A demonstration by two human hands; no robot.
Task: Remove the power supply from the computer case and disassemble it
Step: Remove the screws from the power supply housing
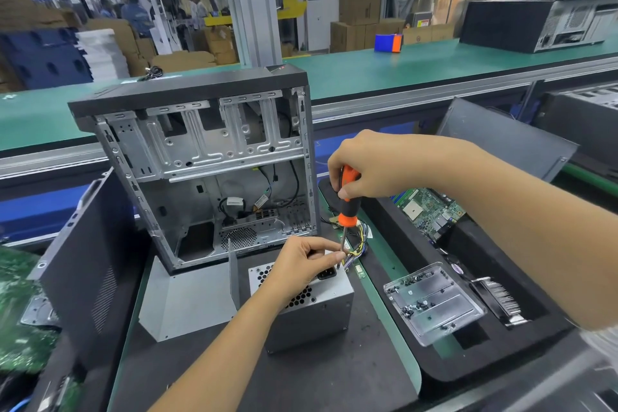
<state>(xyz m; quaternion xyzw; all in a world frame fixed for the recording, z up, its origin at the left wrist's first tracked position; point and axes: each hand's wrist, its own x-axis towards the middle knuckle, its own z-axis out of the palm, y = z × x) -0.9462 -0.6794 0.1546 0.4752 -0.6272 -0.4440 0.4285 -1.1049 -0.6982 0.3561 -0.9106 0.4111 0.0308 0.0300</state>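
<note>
The grey power supply (314, 314) lies on the black mat in front of the open, gutted computer case (207, 164). Its bundle of coloured wires (359, 241) trails off to the right behind it. My left hand (301, 261) rests on top of the power supply, fingertips pinched around the shaft of the screwdriver near its tip. My right hand (364, 164) grips the orange and black handle of the screwdriver (346, 207), which stands almost upright with its tip at the power supply's far right top corner, beside the black power socket.
A clear plastic tray (434, 308) with several loose screws lies at the right, near a green motherboard (428, 211) and a heatsink (501, 301). A dark side panel (90, 261) leans at the left; a bent metal plate (187, 301) lies by the case. Green conveyor (368, 73) behind.
</note>
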